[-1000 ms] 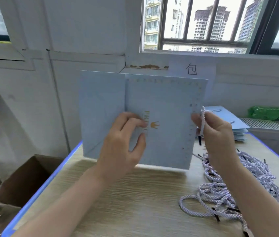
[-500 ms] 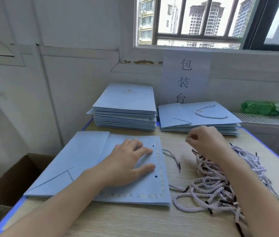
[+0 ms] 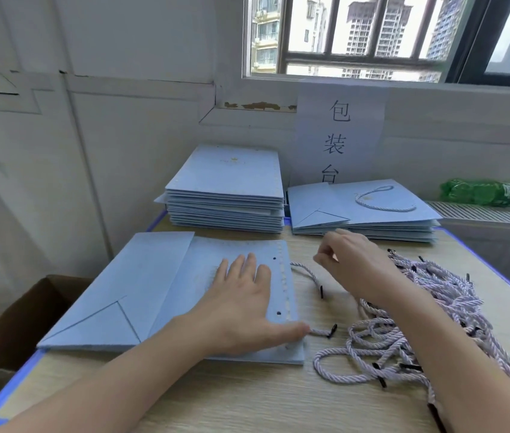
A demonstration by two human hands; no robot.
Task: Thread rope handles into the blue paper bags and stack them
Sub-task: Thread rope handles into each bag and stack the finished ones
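while the tangled heap of lilac twisted rope handles (image 3: 403, 332) waits at the near right of the wooden surface (image 3: 247, 398), the left hand (image 3: 241, 307) presses flat, fingers straight, on a flat pale-blue paper bag (image 3: 153, 295). right hand (image 3: 350, 260) pinches a rope end. beyond: unthreaded bag stack (image 3: 225, 195); shorter threaded stack (image 3: 363, 210). most bags apparently remain.

Left hand (image 3: 241, 310): palm down, fingers straight and slightly spread, thumb extended sideways to the right; bare forearm is seen entering from the lower left. Right hand (image 3: 350, 260): raised, fingers curled inward, fingertips drawn together; bare forearm entering from the lower right.
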